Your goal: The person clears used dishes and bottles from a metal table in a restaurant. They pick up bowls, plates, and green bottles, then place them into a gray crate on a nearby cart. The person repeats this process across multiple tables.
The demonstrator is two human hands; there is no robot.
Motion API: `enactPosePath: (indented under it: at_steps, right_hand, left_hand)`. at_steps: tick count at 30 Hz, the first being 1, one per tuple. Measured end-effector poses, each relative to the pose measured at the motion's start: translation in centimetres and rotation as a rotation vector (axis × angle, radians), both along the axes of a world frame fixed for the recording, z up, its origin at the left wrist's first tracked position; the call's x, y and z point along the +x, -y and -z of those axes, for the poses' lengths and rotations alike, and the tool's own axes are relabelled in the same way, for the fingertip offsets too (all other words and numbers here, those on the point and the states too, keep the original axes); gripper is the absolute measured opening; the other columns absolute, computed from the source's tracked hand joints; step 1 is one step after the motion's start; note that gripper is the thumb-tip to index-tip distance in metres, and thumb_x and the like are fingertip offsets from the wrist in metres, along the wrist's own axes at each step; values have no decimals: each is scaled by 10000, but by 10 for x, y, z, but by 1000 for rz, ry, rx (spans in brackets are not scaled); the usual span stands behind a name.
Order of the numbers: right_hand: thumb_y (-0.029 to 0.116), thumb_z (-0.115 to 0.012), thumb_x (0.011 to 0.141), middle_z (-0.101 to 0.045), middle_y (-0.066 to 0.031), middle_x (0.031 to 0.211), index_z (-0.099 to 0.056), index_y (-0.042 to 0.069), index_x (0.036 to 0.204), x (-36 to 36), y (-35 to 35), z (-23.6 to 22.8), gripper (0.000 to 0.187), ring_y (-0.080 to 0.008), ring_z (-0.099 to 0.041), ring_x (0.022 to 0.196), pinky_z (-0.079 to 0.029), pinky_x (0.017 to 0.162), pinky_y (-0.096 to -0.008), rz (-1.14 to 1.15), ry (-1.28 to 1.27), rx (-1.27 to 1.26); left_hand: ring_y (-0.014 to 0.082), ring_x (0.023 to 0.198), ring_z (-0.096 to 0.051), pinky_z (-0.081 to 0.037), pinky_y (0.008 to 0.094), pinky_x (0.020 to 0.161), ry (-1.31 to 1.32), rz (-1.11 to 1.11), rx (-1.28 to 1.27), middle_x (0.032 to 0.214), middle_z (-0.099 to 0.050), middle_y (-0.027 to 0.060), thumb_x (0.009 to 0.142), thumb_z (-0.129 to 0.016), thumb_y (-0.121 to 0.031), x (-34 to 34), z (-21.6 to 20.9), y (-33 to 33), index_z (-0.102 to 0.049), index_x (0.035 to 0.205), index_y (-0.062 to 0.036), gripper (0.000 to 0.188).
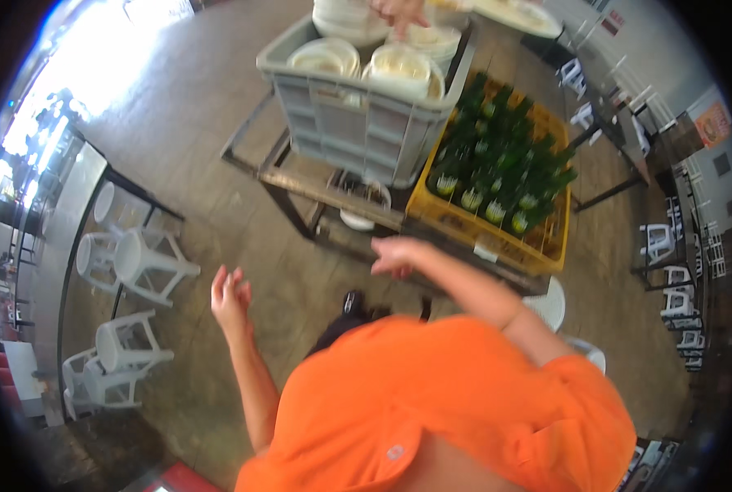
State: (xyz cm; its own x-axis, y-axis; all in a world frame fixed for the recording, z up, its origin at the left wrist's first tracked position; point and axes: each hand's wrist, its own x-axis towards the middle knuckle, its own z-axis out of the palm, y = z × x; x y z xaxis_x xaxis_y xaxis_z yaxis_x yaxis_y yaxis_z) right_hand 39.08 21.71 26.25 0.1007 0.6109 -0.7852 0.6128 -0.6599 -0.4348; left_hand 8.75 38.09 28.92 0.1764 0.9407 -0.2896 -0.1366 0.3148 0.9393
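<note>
My left hand is raised over the floor on the left, its fingers loosely bent and apart, holding nothing. My right hand hovers before the near edge of a metal-framed cart, fingers apart and nothing seen in them. On the cart stands a grey plastic crate with stacked white bowls in it. To its right, a yellow crate is full of green glass bottles. Another person's hand reaches over the bowls at the top edge. A white bowl sits lower, under the grey crate.
White plastic stools stand beside a long table on the left. A pale oval plate is at the top right. Dark tables with white stools line the right side. A white chair is partly hidden behind my right arm.
</note>
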Motion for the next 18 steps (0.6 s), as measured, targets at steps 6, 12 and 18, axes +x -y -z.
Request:
enactPosePath:
  at_steps: [6, 12, 18]
  right_hand:
    - [308, -586, 819, -607, -102, 724, -204, 94, 1400, -27, 51, 116, 727, -176, -569, 534, -484, 471, -324, 385, -340, 133]
    - [308, -567, 831, -549, -70, 612, -570, 50, 737, -48, 254, 312, 274, -180, -529, 501, -447, 459, -342, 730, -54, -112]
    - [240, -509, 844, -559, -85, 670, -548, 58, 902, -166, 296, 245, 195, -191, -550, 518, -420, 415, -340, 1720, -51, 44]
  left_hand:
    - [105, 607, -546, -426, 210, 482, -100, 15, -17, 914, -614, 73, 864, -508, -132, -37, -2, 8, -451, 1194, -43, 346]
    - [97, 603, -550, -425, 199, 499, -87, 309, 43, 926, -606, 73, 869, -494, -94, 6, -1, -39, -470, 1163, -16, 305]
    - [93, 612, -556, -415, 194, 493, -94, 582, 222, 919, -609, 77, 871, -501, -64, -16, -7, -109, -490, 1136, 6, 274]
